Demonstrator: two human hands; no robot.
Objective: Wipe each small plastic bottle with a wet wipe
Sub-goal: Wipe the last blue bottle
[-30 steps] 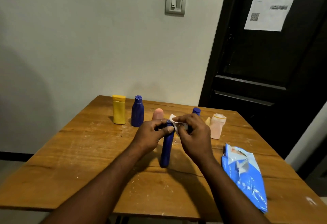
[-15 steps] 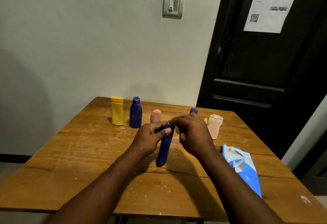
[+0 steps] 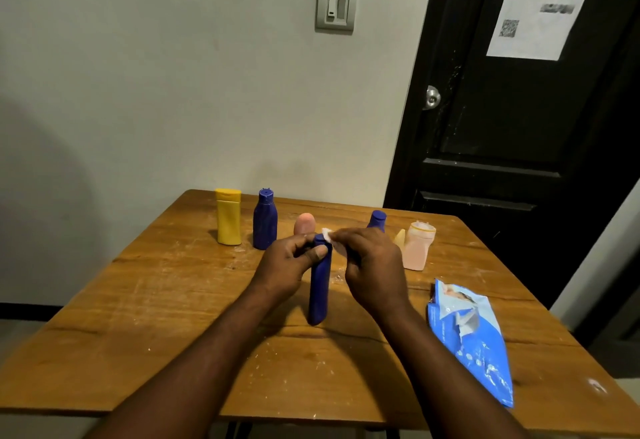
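Left hand (image 3: 287, 262) grips tall blue bottle (image 3: 319, 286) near its top. Right hand (image 3: 372, 262) pinches wet wipe (image 3: 326, 232) against the cap.

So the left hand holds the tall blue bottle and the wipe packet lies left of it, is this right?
No: in the head view the wipe packet lies right of the tall blue bottle, not left. The left hand does hold it.

Left hand (image 3: 289, 267) grips top of tall blue bottle (image 3: 319, 294), upright near table (image 3: 149, 317) centre; right hand (image 3: 372, 267) pinches wet wipe (image 3: 326, 233) at its cap. Wipe pack (image 3: 467, 338) at bottle's 4 o'clock
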